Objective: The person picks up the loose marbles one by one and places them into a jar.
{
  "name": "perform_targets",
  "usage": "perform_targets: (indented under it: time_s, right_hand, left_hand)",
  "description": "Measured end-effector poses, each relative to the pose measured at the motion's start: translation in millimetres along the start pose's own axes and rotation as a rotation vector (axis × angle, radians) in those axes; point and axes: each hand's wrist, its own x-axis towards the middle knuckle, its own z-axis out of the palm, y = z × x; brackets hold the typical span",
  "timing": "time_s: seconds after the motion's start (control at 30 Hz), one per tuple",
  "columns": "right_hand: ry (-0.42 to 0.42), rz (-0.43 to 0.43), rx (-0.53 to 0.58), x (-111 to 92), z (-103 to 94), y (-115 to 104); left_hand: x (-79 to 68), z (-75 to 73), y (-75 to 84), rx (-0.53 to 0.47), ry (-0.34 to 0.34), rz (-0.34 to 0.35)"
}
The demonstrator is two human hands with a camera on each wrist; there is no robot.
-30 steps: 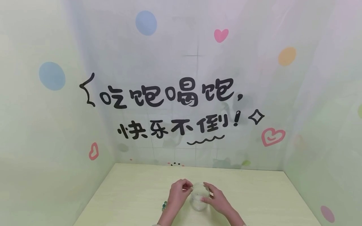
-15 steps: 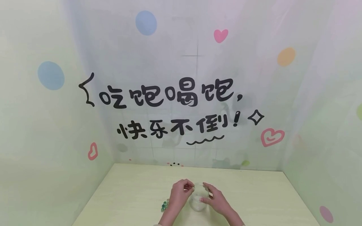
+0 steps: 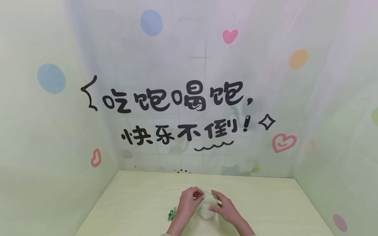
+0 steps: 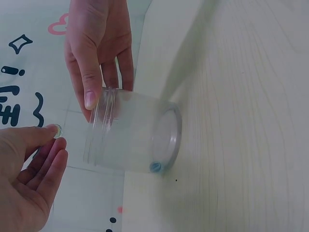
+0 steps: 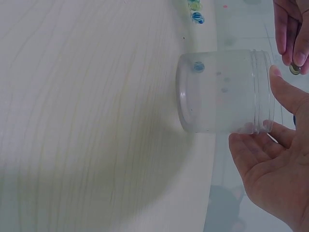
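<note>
In the head view my left hand [image 3: 189, 201] is beside the mouth of a clear plastic jar [image 3: 208, 211]. Between its thumb and fingertips it pinches a small glass marble [image 4: 58, 131], just outside the threaded rim. My right hand [image 3: 228, 207] holds the jar from the right side, thumb and fingers around the neck. The jar stands upright on the table. One blue marble [image 5: 199, 66] shows low through the jar wall and appears to lie inside on the bottom. Several green and blue marbles [image 3: 172, 214] lie left of my left hand, partly hidden by the wrist.
A pale wood-grain table [image 3: 133, 203] carries everything. Around it stand light curtain-like walls [image 3: 189, 65] printed with black lettering, hearts and dots. The table's back edge meets the rear wall beyond the hands.
My left hand has shifted slightly right, bringing the pinched marble closer over the jar's rim. More of the loose marbles show at its left. The right hand keeps its hold on the jar.
</note>
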Motion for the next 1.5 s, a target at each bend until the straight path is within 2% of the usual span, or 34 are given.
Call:
perform_targets:
  time_s: [0.33,0.6,0.97,1.5]
  right_hand:
    - [-0.003,-0.033,-0.02,-0.2,-1.8,-2.1]
    - [-0.019,-0.019,-0.004,0.0,-3.1,-5.2]
    - [-0.014,-0.003,0.007,-0.8,-2.6,-5.8]
    - [-0.008,0.012,0.017,-1.8,-2.3,-6.7]
  left_hand:
    - [2.2,3.2,-0.9,0.004,-0.015,-0.012]
    - [2.1,3.4,-2.0,0.008,-0.001,-0.003]
    - [-1.3,-5.2,-2.5,0.039,0.027,-0.005]
    - [-6.1,-14.3,-9.4,0.031,0.035,-0.024]
